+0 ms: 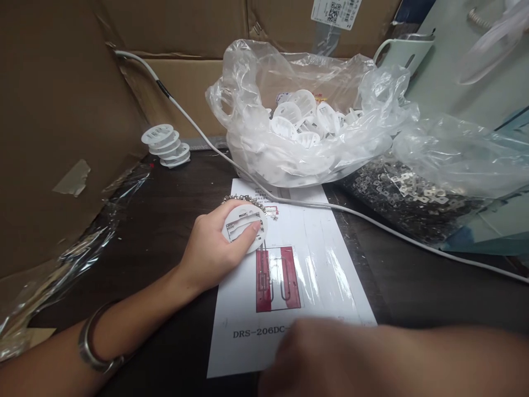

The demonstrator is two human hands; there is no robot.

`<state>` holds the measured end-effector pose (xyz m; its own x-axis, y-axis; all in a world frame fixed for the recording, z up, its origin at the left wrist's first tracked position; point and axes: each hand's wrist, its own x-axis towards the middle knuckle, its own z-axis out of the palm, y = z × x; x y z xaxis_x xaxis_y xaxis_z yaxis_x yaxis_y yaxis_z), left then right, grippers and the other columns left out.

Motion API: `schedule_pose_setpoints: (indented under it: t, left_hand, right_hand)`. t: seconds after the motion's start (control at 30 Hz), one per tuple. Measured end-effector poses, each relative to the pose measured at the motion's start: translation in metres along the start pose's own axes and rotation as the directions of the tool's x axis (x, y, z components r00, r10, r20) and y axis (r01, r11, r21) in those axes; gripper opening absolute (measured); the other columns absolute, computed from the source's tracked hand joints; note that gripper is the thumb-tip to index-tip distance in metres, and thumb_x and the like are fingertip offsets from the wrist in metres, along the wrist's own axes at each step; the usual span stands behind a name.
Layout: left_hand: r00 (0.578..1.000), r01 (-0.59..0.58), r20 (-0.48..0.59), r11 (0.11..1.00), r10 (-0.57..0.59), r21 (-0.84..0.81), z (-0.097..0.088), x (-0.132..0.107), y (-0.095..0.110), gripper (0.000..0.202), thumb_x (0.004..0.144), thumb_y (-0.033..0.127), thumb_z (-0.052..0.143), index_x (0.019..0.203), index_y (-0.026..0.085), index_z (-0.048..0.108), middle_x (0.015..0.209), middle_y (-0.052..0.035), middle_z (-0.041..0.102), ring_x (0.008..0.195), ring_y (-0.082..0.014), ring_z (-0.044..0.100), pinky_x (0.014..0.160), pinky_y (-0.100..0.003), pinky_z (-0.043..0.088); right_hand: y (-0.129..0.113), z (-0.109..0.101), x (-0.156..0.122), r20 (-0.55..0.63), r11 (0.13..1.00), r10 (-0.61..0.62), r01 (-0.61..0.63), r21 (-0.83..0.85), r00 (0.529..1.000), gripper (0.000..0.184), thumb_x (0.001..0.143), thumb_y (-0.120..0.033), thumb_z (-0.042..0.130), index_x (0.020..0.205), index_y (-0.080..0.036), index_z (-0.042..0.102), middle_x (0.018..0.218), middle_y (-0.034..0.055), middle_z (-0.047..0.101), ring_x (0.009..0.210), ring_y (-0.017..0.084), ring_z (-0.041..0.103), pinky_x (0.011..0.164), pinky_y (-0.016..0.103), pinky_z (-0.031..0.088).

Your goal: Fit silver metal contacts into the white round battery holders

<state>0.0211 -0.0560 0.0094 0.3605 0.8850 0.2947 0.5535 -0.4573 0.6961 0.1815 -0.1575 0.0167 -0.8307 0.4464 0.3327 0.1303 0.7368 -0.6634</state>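
Observation:
A round white plastic battery holder (pixel 235 223) with rectangular slots is gripped in my left hand (pixel 215 242), the thumb lying across its face. It is held over a printed sheet (pixel 322 242) with a red-and-white diagram and the text "DRS-206DC". Just behind the holder, a small heap of metal contacts (pixel 243 199) lies at the sheet's far end. Low in the view, my right hand (pixel 306 353) is blurred by motion near the sheet's front edge. Its fingers cannot be made out, nor whether they hold anything.
Several white holders stand stacked (pixel 165 144) at the back left. A clear plastic bag (pixel 289 165) full of similar holders is behind the sheet. At right lies a bag of metal contacts (pixel 413 193). A grey cable (pixel 198 132) crosses the dark table (pixel 136 231); cardboard (pixel 173 82) walls the back.

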Motion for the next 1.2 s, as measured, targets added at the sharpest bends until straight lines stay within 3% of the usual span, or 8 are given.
schedule_pose_setpoints:
  t: [0.07, 0.17, 0.23, 0.3, 0.43, 0.7, 1.0, 1.2]
  left_hand:
    - [1.0, -0.001, -0.008, 1.0, 0.001, -0.009, 0.0, 0.0, -0.001, 0.015, 0.08, 0.027, 0.064, 0.093, 0.021, 0.063, 0.085, 0.0029, 0.07, 0.077, -0.0136, 0.064, 0.07, -0.02, 0.05]
    - [0.999, 0.014, -0.031, 1.0, -0.014, -0.005, 0.0, -0.001, -0.002, 0.016, 0.08, 0.028, 0.063, 0.094, 0.021, 0.063, 0.087, 0.0026, 0.07, 0.078, -0.0139, 0.064, 0.071, -0.021, 0.05]
    - [0.999, 0.032, -0.038, 0.999, -0.032, 0.001, 0.001, 0.0, -0.003, 0.016, 0.08, 0.028, 0.063, 0.095, 0.022, 0.064, 0.087, 0.0027, 0.069, 0.078, -0.0138, 0.064, 0.071, -0.021, 0.05]
    - [0.998, 0.055, -0.027, 0.998, -0.055, -0.001, 0.001, 0.0, -0.004, 0.016, 0.08, 0.029, 0.064, 0.095, 0.022, 0.064, 0.086, 0.0028, 0.07, 0.077, -0.0139, 0.064, 0.069, -0.021, 0.05]
    - [0.997, 0.074, -0.017, 0.997, -0.074, -0.025, 0.001, 0.002, -0.003, 0.016, 0.081, 0.029, 0.064, 0.094, 0.022, 0.065, 0.086, 0.0026, 0.07, 0.077, -0.0141, 0.064, 0.069, -0.021, 0.051]
    - [0.997, 0.038, -0.061, 0.999, -0.039, -0.02, 0.003, -0.002, 0.003, 0.018, 0.08, 0.027, 0.064, 0.097, 0.022, 0.067, 0.091, 0.0018, 0.072, 0.082, -0.0147, 0.066, 0.077, -0.022, 0.053]
    - [0.992, 0.1, -0.077, 0.995, -0.098, 0.016, 0.001, -0.003, 0.001, 0.043, 0.079, 0.033, 0.066, 0.12, 0.025, 0.061, 0.108, 0.0005, 0.071, 0.092, -0.0181, 0.067, 0.083, -0.025, 0.054]
    - [0.997, 0.069, -0.023, 0.998, -0.069, -0.003, 0.003, -0.002, 0.001, 0.021, 0.081, 0.033, 0.062, 0.098, 0.023, 0.068, 0.092, 0.0005, 0.073, 0.082, -0.017, 0.067, 0.076, -0.024, 0.054]
  right_hand:
    - [0.01, -0.014, 0.007, -0.261, 0.999, -0.047, 0.052, 0.012, 0.964, 0.047, 0.1, -0.03, 0.029, 0.067, -0.017, 0.06, 0.058, -0.0008, 0.051, 0.049, 0.008, 0.045, 0.048, 0.02, 0.04]
    - [0.031, -0.029, 0.011, -0.601, 0.974, 0.198, -0.087, 0.208, 0.775, 0.061, 0.1, -0.044, 0.019, 0.07, -0.014, 0.063, 0.06, 0.003, 0.058, 0.055, 0.01, 0.054, 0.053, 0.023, 0.044]
    - [0.046, -0.033, 0.011, -0.691, 0.89, 0.418, -0.112, 0.443, 0.59, 0.06, 0.1, -0.047, 0.023, 0.071, -0.015, 0.064, 0.053, 0.001, 0.056, 0.047, 0.009, 0.052, 0.047, 0.022, 0.042]
    - [0.058, -0.032, 0.01, -0.67, 0.807, 0.536, -0.08, 0.585, 0.514, 0.047, 0.097, -0.046, 0.037, 0.075, -0.015, 0.065, 0.058, 0.0004, 0.061, 0.042, 0.007, 0.05, 0.041, 0.021, 0.041]
    - [0.071, -0.027, 0.008, -0.599, 0.738, 0.615, -0.107, 0.666, 0.513, 0.015, 0.083, -0.03, 0.065, 0.087, -0.016, 0.064, 0.076, 0.0005, 0.07, 0.044, 0.006, 0.054, 0.042, 0.02, 0.045]
    - [0.067, -0.023, 0.009, -0.699, 0.845, 0.53, -0.233, 0.481, 0.481, 0.012, 0.085, -0.026, 0.063, 0.091, -0.018, 0.07, 0.097, 0.0037, 0.071, 0.067, 0.01, 0.062, 0.053, 0.022, 0.048]
    - [0.069, -0.018, 0.008, -0.635, 0.799, 0.581, -0.209, 0.564, 0.51, 0.015, 0.088, -0.03, 0.06, 0.093, -0.019, 0.068, 0.096, 0.0029, 0.068, 0.075, 0.011, 0.064, 0.061, 0.022, 0.052]
    - [0.071, -0.017, 0.009, -0.627, 0.784, 0.59, -0.174, 0.596, 0.509, 0.018, 0.087, -0.033, 0.062, 0.09, -0.016, 0.067, 0.091, 0.0048, 0.068, 0.079, 0.014, 0.064, 0.071, 0.029, 0.055]
